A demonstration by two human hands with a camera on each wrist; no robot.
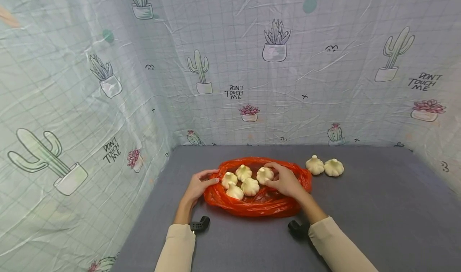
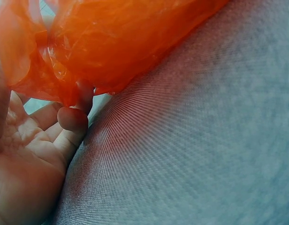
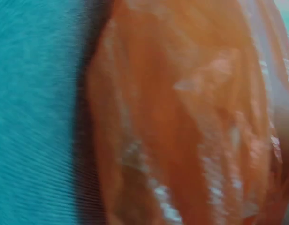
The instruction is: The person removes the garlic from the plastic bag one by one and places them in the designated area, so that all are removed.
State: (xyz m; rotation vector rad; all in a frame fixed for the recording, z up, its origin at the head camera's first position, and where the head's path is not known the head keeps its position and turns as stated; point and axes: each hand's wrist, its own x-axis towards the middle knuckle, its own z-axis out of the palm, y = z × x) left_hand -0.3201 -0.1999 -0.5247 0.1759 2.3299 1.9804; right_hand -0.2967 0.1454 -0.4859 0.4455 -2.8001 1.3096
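At the red bag (image 1: 248,209), the right grip (image 1: 287,182) pinches garlic (image 1: 263,176).

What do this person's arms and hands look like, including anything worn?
Cream long sleeves cover the forearms, ending short of the wrists. The left hand and right hand are ungloved. A curved black device shows beside each wrist.

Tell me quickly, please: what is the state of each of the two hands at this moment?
Left hand: holding the edge of the red plastic bag.
Right hand: holding one garlic bulb.
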